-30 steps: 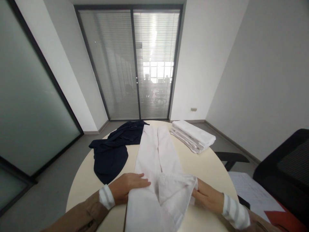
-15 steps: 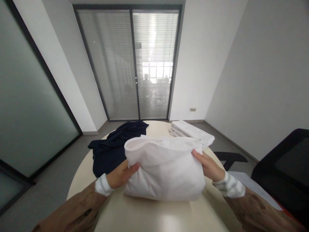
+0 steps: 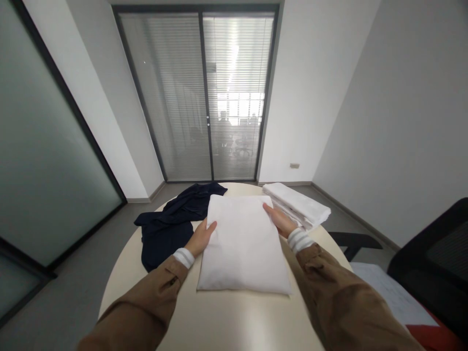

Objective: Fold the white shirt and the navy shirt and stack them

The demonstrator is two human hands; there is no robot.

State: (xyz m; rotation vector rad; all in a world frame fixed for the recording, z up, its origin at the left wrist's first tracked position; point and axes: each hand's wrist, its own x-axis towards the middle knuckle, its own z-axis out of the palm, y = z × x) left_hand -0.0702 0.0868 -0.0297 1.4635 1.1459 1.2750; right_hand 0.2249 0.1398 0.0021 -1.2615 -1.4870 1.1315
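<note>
A folded white cloth (image 3: pixel 242 248), smooth and nearly rectangular, lies at the middle of the round table (image 3: pixel 219 321). My left hand (image 3: pixel 202 236) grips its left side, thumb on top and the other fingers hidden beneath the edge. On the far right corner my right hand (image 3: pixel 280 219) has the same hold, thumb above the fabric. Just left of the cloth is a rumpled dark navy garment (image 3: pixel 168 239). Beyond my right hand rests a second folded white cloth (image 3: pixel 298 202), its layers showing along the near edge.
At the right stands a black chair (image 3: pixel 435 253) with its armrest (image 3: pixel 353 239) close to the table edge. White paper (image 3: pixel 391 287) and something red (image 3: pixel 435 336) lie on the seat side. A glass partition with blinds (image 3: pixel 234 97) closes the far end.
The white cloth has gone from raised and bulging, with a loose fold at its top, to flat on the table. Both hands moved forward with it, and the right also inward.
</note>
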